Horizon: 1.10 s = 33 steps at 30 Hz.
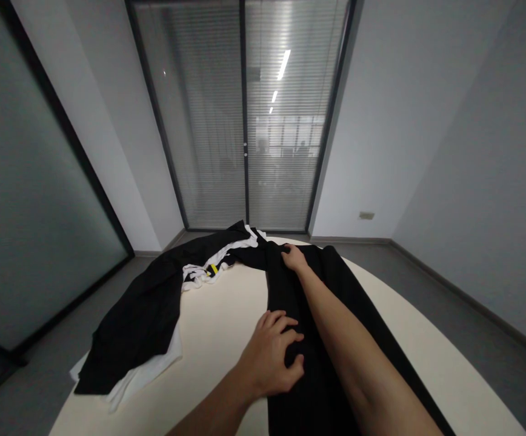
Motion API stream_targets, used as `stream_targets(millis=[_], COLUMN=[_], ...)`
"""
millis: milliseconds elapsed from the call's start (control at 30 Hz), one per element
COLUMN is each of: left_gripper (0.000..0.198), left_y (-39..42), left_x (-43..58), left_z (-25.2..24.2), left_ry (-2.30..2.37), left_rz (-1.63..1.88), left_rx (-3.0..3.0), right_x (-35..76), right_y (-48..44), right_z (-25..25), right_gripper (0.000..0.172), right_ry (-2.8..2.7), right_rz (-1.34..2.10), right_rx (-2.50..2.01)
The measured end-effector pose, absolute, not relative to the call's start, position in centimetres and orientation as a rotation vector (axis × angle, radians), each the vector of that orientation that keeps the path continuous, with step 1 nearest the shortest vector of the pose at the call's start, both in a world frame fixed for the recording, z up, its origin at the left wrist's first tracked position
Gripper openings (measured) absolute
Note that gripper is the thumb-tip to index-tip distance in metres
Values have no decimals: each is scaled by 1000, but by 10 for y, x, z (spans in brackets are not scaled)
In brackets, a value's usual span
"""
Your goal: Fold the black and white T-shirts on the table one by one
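Black trousers [285,297] lie lengthwise on the white round table, with their long legs running toward me. My left hand [274,351] rests on the near-left part of the cloth, its fingers spread and slightly bent. Farther up, my right hand [294,257] has its fingers closed on the fabric near the far end of the trousers; the fingertips are partly hidden. Another black garment [140,309] is heaped along the table's left side. White cloth [154,369] shows beneath it, and a bunched white piece with a yellow patch [213,268] lies at its inner edge.
The curved table [217,339] has a pale top. Beyond it stand glass panels with blinds [199,133] in dark frames. A frosted glass panel [36,181] is at the left, and a grey wall [408,121] with a socket plate [366,215] is at the right.
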<state>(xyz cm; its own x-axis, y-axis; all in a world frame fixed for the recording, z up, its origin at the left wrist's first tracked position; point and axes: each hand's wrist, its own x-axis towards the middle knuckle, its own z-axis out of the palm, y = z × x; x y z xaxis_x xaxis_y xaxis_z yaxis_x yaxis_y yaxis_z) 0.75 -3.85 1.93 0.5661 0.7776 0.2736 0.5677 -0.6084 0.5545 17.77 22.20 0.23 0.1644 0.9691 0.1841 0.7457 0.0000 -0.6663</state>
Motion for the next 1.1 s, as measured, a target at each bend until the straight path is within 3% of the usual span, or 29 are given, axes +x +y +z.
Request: stream_targets(millis=[300,433,633,933,1100], left_gripper=[52,59,55,47,46], left_y=[-42,-43,-43,-39,-37], left_x=[9,8,7,7,8], left_z=[20,22,23,20,20], left_ry=[1116,1095,1082,1068,1076], left_rz=[664,597,584,622,602], left_rx=[2425,2441,2444,2421,2439], right_x=[194,198,178,153,157], right_y=[224,213,208,222,226], right_z=[14,9,13,30,30], right_gripper=[52,46,54,32,44], right_ry=[-1599,-1702,-1828,-1885,-1890], right_rz=[318,307,256,168,149], right_rx=[-1740,-1768,-1788,-1897,-1967])
